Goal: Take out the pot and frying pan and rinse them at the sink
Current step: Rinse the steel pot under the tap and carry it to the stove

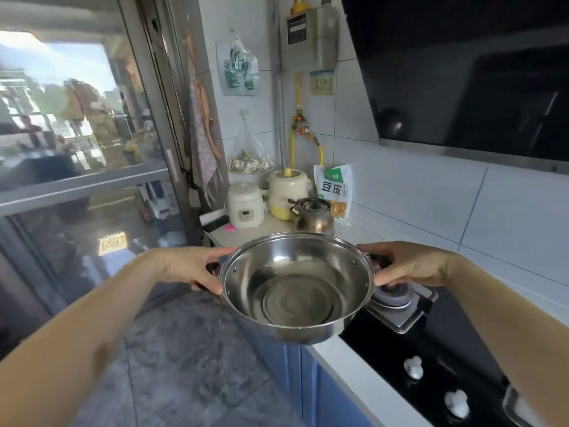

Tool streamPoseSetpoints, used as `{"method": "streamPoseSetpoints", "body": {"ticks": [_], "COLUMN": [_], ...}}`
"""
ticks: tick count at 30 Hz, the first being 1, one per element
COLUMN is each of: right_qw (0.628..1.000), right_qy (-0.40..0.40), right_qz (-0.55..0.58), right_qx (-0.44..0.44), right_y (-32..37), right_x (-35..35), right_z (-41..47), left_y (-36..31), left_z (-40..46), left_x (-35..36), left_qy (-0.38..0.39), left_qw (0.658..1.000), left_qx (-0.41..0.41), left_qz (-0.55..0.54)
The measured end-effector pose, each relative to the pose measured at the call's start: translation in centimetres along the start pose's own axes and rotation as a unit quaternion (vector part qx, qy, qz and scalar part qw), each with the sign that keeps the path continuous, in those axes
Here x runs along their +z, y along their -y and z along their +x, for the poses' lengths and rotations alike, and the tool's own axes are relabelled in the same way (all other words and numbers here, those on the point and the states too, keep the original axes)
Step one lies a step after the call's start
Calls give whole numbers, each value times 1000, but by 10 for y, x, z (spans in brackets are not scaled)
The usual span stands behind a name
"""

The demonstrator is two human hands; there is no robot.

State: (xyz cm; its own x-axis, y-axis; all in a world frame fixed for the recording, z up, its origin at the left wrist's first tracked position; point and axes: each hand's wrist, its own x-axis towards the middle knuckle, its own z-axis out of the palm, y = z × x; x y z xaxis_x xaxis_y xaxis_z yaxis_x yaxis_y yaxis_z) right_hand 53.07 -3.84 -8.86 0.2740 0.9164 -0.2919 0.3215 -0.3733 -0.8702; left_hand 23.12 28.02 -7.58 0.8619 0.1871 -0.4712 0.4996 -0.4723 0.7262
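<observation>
Head camera shows you holding a shallow, round stainless-steel pot [297, 288] with both hands out in front of you, raised above the edge of the white countertop [363, 377] and tipped a little toward you so its empty, shiny inside faces the lens. Your left hand [194, 268] grips the dark handle on the pot's left side and your right hand [406, 263] grips the matching one on its right, fingers curled around them. Beyond the pot stand a metal kettle [312, 215] and a small white rice cooker [244, 204], while the black glass gas hob [431, 349] lies to your right, with what seems to be a burner just behind the pot's right rim.
</observation>
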Motion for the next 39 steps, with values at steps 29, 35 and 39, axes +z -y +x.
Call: {"method": "streamPoseSetpoints", "body": {"ticks": [29, 35, 39], "right_qw": [974, 967, 967], "right_qy": [-165, -177, -179], "right_qz": [-100, -95, -80], "right_qx": [122, 156, 165], "right_y": [-123, -145, -159], "right_x": [-79, -70, -66], "right_z": [297, 310, 318], "left_y": [89, 108, 116], "left_z": [414, 448, 462], "left_x": [-177, -176, -176], "left_qy": [41, 65, 61], "left_qw": [986, 985, 983], "left_qx": [58, 64, 51], "left_qz": [148, 147, 164]}}
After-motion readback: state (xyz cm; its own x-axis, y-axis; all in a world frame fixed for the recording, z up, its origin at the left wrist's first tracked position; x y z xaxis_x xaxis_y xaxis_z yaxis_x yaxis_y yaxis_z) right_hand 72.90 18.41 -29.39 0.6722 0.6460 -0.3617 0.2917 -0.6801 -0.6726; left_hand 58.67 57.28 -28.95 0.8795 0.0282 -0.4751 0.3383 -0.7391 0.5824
